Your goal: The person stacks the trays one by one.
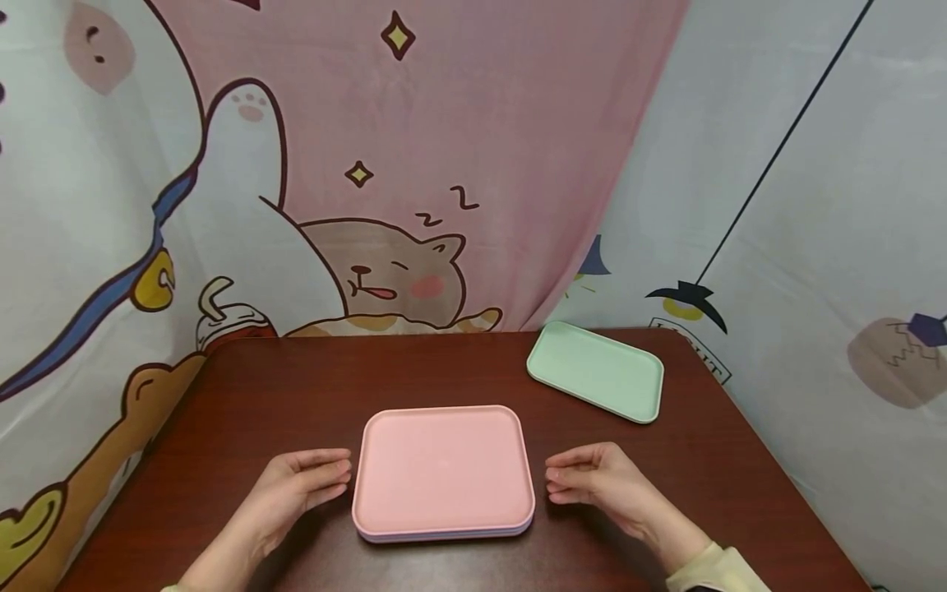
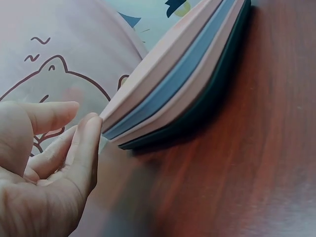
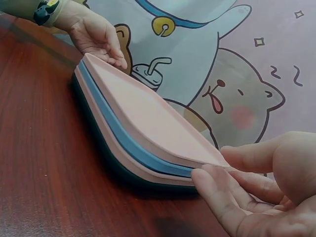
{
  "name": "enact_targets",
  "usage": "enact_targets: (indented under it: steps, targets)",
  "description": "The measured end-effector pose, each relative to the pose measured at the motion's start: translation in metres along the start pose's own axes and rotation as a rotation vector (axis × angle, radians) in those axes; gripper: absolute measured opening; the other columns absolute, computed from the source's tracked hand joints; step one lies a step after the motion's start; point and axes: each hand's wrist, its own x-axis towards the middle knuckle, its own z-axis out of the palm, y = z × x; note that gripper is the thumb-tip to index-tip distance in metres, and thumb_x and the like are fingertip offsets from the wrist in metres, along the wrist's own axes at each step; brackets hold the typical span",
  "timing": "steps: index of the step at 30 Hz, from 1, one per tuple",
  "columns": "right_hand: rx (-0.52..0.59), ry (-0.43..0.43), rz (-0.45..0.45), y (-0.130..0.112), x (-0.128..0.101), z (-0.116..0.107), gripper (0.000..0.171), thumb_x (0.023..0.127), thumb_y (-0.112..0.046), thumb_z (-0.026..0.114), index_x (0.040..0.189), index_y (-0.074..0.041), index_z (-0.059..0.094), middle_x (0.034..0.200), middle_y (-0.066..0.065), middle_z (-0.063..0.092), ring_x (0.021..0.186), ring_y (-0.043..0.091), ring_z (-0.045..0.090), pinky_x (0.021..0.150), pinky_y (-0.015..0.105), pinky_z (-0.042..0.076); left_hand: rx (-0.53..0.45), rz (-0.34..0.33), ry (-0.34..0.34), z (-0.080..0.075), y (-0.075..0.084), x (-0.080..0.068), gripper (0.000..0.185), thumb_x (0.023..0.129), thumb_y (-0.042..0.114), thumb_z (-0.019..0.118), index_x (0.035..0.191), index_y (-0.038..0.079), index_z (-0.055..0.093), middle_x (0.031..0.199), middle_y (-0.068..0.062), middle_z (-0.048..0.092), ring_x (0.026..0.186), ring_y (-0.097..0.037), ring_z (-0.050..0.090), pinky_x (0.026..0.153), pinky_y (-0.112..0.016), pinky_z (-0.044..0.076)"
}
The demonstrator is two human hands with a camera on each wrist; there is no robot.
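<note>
A stack of rectangular trays lies on the table, with a pink tray (image 1: 444, 469) on top. Seen from the side in the left wrist view, a blue tray (image 2: 173, 91), another pinkish tray (image 2: 190, 101) and a dark green tray (image 2: 197, 118) sit beneath it. My left hand (image 1: 299, 489) is just left of the stack, fingertips pointing at its side and holding nothing. On the opposite side, my right hand (image 1: 602, 485) is held with its fingers loosely bent toward the stack, a small gap between them in the head view.
A light green tray (image 1: 598, 372) lies at an angle near the back right of the dark brown table (image 1: 296, 386). Behind the table hangs a curtain (image 1: 473, 123) printed with cartoon animals.
</note>
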Motion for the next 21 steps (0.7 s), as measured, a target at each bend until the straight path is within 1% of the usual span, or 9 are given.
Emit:
enact_targets:
  steps: [4,9,13,17,21]
  targets:
    - [0.018,-0.007,-0.015,-0.004,-0.001,-0.002,0.033,0.098,0.005,0.069,0.123,0.024,0.061,0.104,0.024,0.074,0.089,0.027,0.076,0.085,0.040,0.064,-0.003,0.002,-0.004,0.000,0.007,0.004,0.047,0.100,0.004,0.072,0.138,-0.019,0.056,0.122,-0.020,0.071,0.106,-0.025,0.072,0.092,-0.035,0.062]
    - [0.025,0.008,-0.019,-0.010,-0.003,-0.008,0.028,0.099,0.005,0.069,0.122,0.019,0.065,0.105,0.023,0.074,0.091,0.028,0.076,0.087,0.042,0.064,-0.011,0.027,-0.034,0.000,0.015,0.012,0.046,0.101,0.001,0.070,0.138,-0.021,0.054,0.119,-0.019,0.073,0.103,-0.024,0.073,0.091,-0.035,0.062]
    - [0.034,0.034,-0.012,-0.016,-0.004,-0.014,0.023,0.100,0.003,0.068,0.120,0.014,0.069,0.105,0.022,0.074,0.093,0.026,0.076,0.088,0.042,0.064,-0.008,0.050,-0.053,0.003,0.024,0.020,0.047,0.101,0.001,0.069,0.139,-0.021,0.053,0.118,-0.019,0.073,0.102,-0.023,0.074,0.092,-0.035,0.062]
    - [0.028,0.070,-0.007,-0.021,-0.005,-0.022,0.023,0.100,0.002,0.069,0.120,0.013,0.069,0.107,0.020,0.074,0.094,0.026,0.076,0.090,0.042,0.063,-0.015,0.048,-0.060,0.008,0.035,0.028,0.045,0.101,0.001,0.069,0.138,-0.021,0.054,0.120,-0.022,0.073,0.103,-0.026,0.075,0.093,-0.038,0.061]
    - [0.011,0.108,0.002,-0.025,-0.006,-0.032,0.024,0.100,0.002,0.069,0.121,0.013,0.069,0.110,0.019,0.074,0.097,0.027,0.075,0.091,0.043,0.062,0.000,0.052,-0.070,0.013,0.046,0.036,0.042,0.101,0.001,0.069,0.137,-0.018,0.058,0.124,-0.025,0.071,0.105,-0.026,0.074,0.095,-0.040,0.061]
